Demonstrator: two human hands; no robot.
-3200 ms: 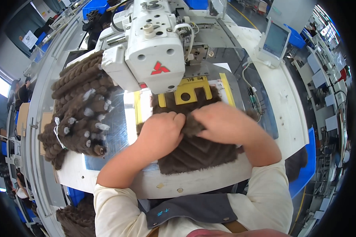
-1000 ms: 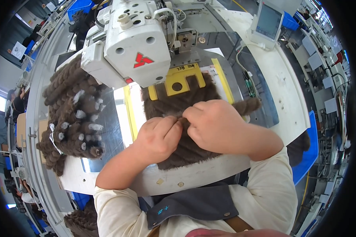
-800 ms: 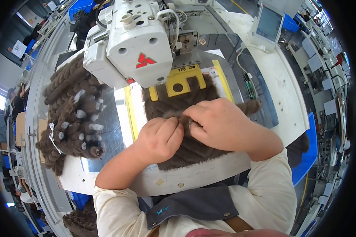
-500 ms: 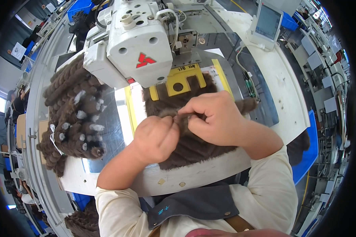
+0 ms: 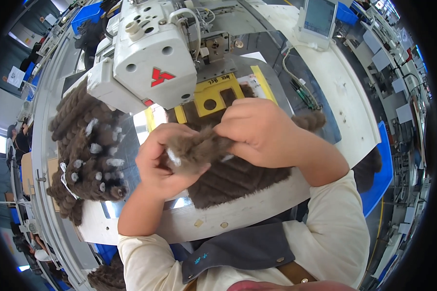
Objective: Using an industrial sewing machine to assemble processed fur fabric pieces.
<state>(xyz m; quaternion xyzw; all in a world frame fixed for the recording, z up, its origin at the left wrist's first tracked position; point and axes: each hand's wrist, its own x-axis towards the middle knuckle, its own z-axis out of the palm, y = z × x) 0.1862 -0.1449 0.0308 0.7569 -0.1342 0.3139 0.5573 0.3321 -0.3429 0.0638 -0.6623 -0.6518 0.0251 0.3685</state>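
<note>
Between my hands is a small stuffed piece of brown plush [image 5: 197, 149], with white filling showing at its left end. My left hand [image 5: 161, 167] curls around that end. At the other end, my right hand [image 5: 257, 127] pinches the plush between thumb and fingers. Beneath both hands lies a flat panel of brown plush fabric [image 5: 238, 183] with ridged lines. A yellow template plate [image 5: 210, 103] with cut-outs rests on the panel's far part, in front of the white sewing machine head [image 5: 148, 56].
Stuffed brown plush tubes [image 5: 82, 160] with white filling at their ends are heaped at the left, some tied with white string. Another plush tube [image 5: 310, 121] lies beyond my right forearm. A control screen [image 5: 318, 19] stands far right; a blue bin [image 5: 379, 174] hangs beside the table.
The stuffed plush piece has come up into plain view between my hands, its white filling showing. My left hand has moved slightly left and turned, its fingers opening wider around the piece.
</note>
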